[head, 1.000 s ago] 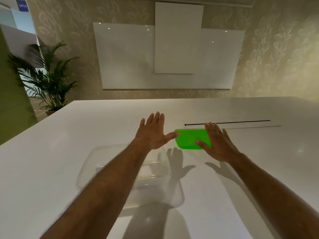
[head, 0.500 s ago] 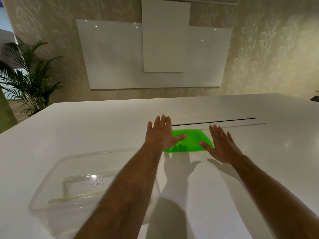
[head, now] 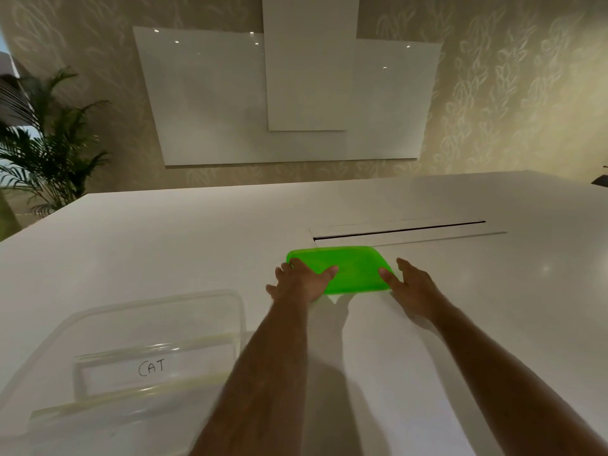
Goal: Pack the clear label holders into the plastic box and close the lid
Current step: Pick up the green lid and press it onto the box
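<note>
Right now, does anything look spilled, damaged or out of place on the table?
Nothing stands out. The green lid lies flat on the table with the left hand and right hand at its ends; the plastic box sits upright, with label holders inside.

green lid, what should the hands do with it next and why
Probably close both hands on the green lid and lift it toward the clear box: the left hand and right hand flank its ends, and a label holder already lies inside.
</note>
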`<state>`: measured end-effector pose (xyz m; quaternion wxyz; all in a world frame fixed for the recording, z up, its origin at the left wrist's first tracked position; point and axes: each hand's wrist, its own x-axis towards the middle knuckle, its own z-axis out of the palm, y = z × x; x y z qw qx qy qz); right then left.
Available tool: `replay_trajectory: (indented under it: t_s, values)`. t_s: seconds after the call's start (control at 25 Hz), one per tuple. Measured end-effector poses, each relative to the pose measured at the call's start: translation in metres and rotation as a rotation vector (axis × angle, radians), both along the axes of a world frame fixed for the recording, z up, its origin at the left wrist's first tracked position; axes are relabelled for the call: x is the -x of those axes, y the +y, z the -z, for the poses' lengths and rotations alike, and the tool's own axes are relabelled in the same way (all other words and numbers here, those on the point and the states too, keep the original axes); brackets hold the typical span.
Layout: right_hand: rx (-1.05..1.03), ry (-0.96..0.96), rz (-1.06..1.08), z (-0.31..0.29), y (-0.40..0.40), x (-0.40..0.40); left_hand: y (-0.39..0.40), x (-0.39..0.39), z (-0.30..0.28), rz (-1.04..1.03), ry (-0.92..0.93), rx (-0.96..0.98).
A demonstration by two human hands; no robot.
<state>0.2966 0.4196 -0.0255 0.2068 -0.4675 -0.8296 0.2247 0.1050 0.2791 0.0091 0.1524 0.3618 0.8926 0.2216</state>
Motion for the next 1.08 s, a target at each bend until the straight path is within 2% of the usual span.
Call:
replay_trajectory:
  t_s: [0.12, 0.36, 0.6, 0.88, 1.08]
  values:
    - [0.032, 0.111, 0.048, 0.009, 0.000, 0.004, 0.004, -0.005, 0.013, -0.082, -0.064, 0.007]
    - [0.020, 0.028, 0.010, 0.007, 0.001, 0.003, 0.008, -0.004, 0.009, -0.161, -0.145, -0.102]
    - [-0.187, 0.094, 0.032, 0.010, -0.003, -0.009, 0.004, -0.005, -0.010, -0.212, -0.276, -0.248]
    - [-0.269, 0.310, 0.076, -0.027, -0.014, -0.014, -0.006, -0.009, -0.053, -0.177, -0.362, -0.365]
    - [-0.294, 0.557, 0.032, -0.064, -0.021, -0.019, -0.019, 0.003, -0.086, -0.108, -0.354, -0.484]
